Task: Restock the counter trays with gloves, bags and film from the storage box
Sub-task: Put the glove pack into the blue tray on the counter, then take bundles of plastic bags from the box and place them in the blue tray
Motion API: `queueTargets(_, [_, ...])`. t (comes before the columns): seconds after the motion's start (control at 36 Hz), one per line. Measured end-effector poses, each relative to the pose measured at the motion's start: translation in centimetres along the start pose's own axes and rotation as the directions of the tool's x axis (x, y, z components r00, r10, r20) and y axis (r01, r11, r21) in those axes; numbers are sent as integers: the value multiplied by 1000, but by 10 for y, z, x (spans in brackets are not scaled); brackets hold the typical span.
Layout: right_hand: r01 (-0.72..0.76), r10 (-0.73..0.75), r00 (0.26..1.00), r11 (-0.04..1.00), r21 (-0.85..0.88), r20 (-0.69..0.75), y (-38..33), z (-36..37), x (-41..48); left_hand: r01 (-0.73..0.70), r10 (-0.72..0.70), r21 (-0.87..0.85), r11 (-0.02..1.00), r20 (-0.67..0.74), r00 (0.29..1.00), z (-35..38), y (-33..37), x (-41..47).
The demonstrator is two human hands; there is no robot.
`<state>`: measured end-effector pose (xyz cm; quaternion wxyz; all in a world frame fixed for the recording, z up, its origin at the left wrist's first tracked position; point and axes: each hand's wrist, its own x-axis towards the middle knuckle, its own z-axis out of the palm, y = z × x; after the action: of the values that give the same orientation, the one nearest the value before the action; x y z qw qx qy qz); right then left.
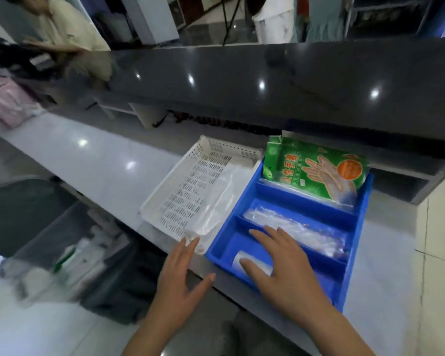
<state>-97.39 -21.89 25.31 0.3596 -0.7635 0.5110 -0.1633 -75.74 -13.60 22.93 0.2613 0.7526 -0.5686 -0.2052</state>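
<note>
The blue tray point(357, 222) lies under the right hand point(285, 273), split by cross walls into compartments. A small film roll point(244, 263) lies in the nearest one, under that hand's fingers. Clear bags point(301, 232) fill the next, just past the fingertips. The green glove pack point(316, 173) leans at the far end. The white tray point(190, 188), holding clear film point(216, 201), sits just beyond the left hand point(183, 281).

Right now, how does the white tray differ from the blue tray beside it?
The white tray has perforated walls and floor and one open space; the blue tray is solid and split by dividers into compartments. The white tray holds only clear plastic bags; the blue tray holds a green glove pack, a clear wrapped bundle and a small roll under the right hand. Both sit side by side on the counter.
</note>
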Motion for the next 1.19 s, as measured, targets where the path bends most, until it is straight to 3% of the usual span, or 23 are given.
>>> queueTargets(0.17, [39,-31,994,996,-76,106,-48,45,-6,102,-109,-100,990,-72,991,-20,-46,-13])
queueTargets(0.36, [76,-42,986,975,-207,164,-122,121,-1,184,-180,-184,966,37,983,-74,-128,-20])
queueTargets(0.69, [165,-41,921,943,-291,388,-244,266,40,446,-459,-331,832,40,887,-158,-311,-71])
queueTargets(0.83, [228,-80,887,933,-279,454,-285,305,70,496,-554,-464,734,12,832,-176,-360,-84])
queueTargets(1.0, [309,-116,817,915,-258,565,-324,364,126,578,-675,-503,643,-15,738,-197,-414,-95])
queueTargets(1.19, [404,-199,735,896,-183,648,-383,457,226,693,-827,-514,505,-60,558,-249,-498,-73])
